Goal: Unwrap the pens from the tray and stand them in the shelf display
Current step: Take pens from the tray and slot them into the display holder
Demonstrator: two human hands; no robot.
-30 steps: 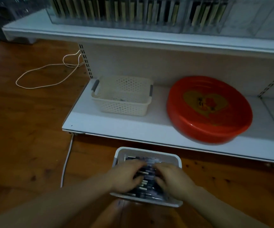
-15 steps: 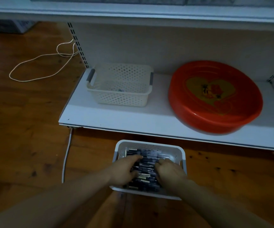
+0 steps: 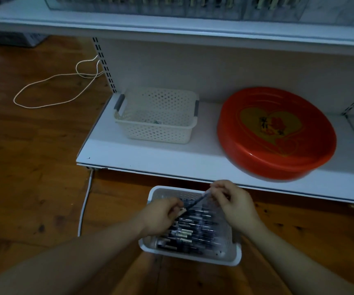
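1. Your left hand (image 3: 161, 216) pinched the lower end of one wrapped pen (image 3: 193, 205), fingers curled on it, at 6 o'clock in view.
2. Your right hand (image 3: 233, 201) pinched the upper end of that same pen, at its clear wrapper; the pen slanted up toward 1 o'clock, lifted above the pile.
3. White tray (image 3: 193, 259) sat on the wood floor (image 3: 33, 188) under both hands, full of wrapped pens (image 3: 193, 233) lying flat.
4. White cable (image 3: 84, 207) ran on the floor at 9 o'clock of the tray.
5. Lower shelf (image 3: 172, 160) at 12 o'clock: cream perforated basket (image 3: 157, 118) left, red round tray (image 3: 276, 133) right, apart.
6. Top shelf display (image 3: 172, 5) at 12 o'clock, far edge; contents blurry.
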